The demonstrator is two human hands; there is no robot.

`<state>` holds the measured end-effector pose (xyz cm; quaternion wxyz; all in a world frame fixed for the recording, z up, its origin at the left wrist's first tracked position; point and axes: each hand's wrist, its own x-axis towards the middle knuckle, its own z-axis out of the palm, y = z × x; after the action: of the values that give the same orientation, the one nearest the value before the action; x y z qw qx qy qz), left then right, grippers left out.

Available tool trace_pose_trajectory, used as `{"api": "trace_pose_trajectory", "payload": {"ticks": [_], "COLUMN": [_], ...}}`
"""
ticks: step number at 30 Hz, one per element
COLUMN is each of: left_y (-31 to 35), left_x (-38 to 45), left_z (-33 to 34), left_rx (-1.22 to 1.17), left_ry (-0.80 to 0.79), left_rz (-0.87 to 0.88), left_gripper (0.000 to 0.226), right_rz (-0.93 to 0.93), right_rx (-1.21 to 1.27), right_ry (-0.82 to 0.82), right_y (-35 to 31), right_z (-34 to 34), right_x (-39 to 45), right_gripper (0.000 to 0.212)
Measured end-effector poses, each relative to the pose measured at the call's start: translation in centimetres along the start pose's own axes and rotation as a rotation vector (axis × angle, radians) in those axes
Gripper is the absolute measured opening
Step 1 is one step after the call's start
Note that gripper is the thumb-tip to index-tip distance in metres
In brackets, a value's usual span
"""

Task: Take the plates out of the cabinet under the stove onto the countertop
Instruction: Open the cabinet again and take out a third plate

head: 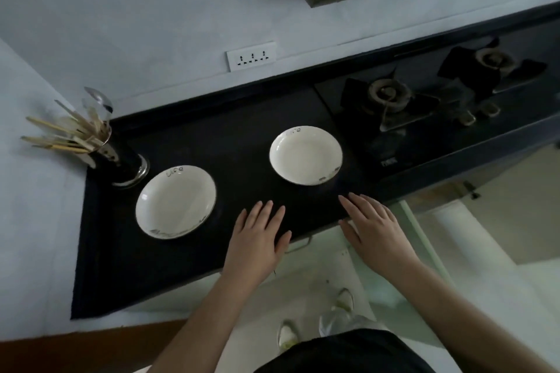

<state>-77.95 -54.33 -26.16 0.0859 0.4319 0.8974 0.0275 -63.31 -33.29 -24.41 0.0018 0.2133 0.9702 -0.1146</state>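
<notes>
Both plates, one [176,202] left of the stove [391,100] and one [306,155] beside it, sit on the surface [242,142], our left hand [257,236] and right hand [375,233] flat, grip empty, so we check the cabinet for more.

Two white plates [176,202] [306,155] sit upright, apart, on the black countertop [248,166].

Pretty clearly a home kitchen: dark countertop [188,257] under both hands, a two-burner gas stove [430,100] off past the right hand, a holder of chopsticks and spoons [100,142] beyond the left hand, wall socket [251,56] straight ahead.
</notes>
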Motion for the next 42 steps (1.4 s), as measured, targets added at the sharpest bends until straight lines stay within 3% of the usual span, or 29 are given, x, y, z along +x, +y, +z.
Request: {"api": "trace_pose_trajectory", "payload": {"ticks": [3,10,24,34,42], "left_y": [2.7,12.0,40.3,47.1,54.4], "left_x": [1.0,3.2,1.5,4.6,9.6], "left_z": [-0.1,-0.4,3.6,6.0,7.5], "left_rx": [0.005,0.055,0.045,0.066,0.053], "left_ry": [-0.010,-0.014,-0.102,-0.159,-0.194], "left_rz": [0.095,0.307,0.715,0.768,0.834], "left_gripper": [0.065,0.068,0.076,0.079,0.067], "right_rz": [0.091,0.327,0.757,0.845,0.882], "right_rx": [0.013,0.035,0.127,0.159,0.099], "right_ry": [0.011,0.121,0.248,0.159,0.139], "right_y": [2.0,8.9,24.3,30.6,37.8], "right_z": [-1.0,-2.5,-5.6,-5.4,-7.5], "right_x": [-3.2,-12.3,-32.8,-35.9,-35.2], "right_gripper": [0.068,0.056,0.055,0.057,0.057]}}
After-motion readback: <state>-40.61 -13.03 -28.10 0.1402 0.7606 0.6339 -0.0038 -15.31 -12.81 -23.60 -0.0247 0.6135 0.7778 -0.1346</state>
